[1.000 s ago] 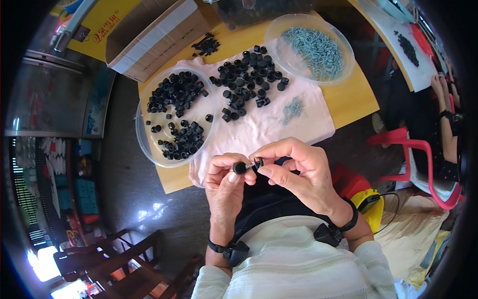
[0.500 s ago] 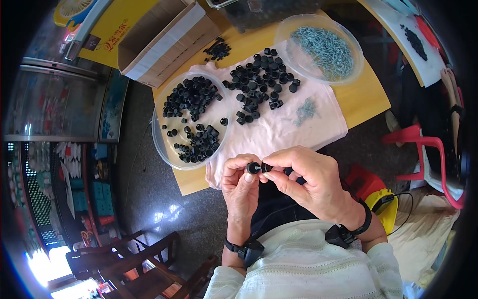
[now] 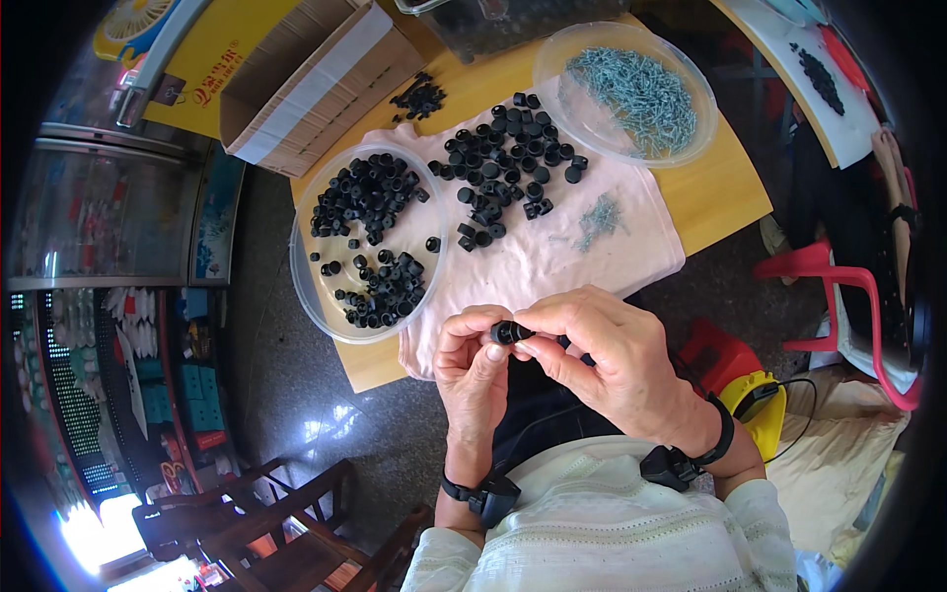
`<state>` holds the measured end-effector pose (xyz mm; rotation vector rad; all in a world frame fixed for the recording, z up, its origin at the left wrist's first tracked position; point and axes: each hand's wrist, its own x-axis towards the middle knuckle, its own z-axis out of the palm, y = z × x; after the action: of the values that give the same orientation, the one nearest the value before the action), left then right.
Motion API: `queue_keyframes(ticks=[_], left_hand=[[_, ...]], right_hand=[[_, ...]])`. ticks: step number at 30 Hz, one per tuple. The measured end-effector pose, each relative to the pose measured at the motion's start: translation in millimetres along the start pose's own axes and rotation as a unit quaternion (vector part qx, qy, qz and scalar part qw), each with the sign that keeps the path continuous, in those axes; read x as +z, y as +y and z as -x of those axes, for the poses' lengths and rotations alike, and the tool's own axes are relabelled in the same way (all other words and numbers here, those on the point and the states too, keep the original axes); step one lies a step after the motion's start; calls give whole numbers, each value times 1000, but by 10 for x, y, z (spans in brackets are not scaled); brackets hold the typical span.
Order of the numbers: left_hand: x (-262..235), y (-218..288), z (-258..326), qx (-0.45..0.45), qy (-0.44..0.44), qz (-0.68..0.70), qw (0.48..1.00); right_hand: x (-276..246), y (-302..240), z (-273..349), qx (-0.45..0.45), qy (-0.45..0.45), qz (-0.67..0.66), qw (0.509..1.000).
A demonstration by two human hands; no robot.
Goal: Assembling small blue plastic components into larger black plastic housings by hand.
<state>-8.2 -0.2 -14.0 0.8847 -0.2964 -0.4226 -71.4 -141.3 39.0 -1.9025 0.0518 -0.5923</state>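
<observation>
In front of my body, both hands meet over the near edge of the table. My left hand (image 3: 472,363) pinches a small black round cap (image 3: 504,333) between thumb and fingers. From the other side, the thumb and forefinger of my right hand (image 3: 607,350) close on a second small black piece, pressed against the cap; its far end is hidden by the fingers. Beyond them lies a pink cloth (image 3: 533,276) with a pile of black caps (image 3: 513,148) and a small heap of silvery screws (image 3: 599,221).
A clear round tub (image 3: 400,245) of black parts stands left, another tub (image 3: 567,113) of screws (image 3: 636,99) back right. A cardboard box (image 3: 326,89) borders the wooden table (image 3: 715,187). A pink-red chair (image 3: 858,281) and another person's arm (image 3: 893,173) are at right.
The two black pieces between my fingers, slightly apart before with a pale bit of metal between them, are now together. The table appears shifted a little left in view.
</observation>
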Motion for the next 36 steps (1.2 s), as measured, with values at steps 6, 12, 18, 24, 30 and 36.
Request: queue_keyframes(ticks=[6,12,18,24,30,36], left_hand=[[1,-31,-7,-18,7,21,1000],[12,-35,-20,0,-2,-16,1000],[4,-21,-17,-3,-14,-41,999],[10,-32,-6,-13,-28,-60,998],[37,-49,-2,-30,-32,-71,997],[113,-42,-28,-45,-9,-100,994]], right_hand=[[-15,15,3,10,4,-4,1000],[-7,38,3,-40,19,56,997],[-42,102,56,-30,3,45,999],[-59,128,113,-45,5,51,998],[-88,147,121,-39,1,60,997],[-117,143,111,102,-4,-53,993]])
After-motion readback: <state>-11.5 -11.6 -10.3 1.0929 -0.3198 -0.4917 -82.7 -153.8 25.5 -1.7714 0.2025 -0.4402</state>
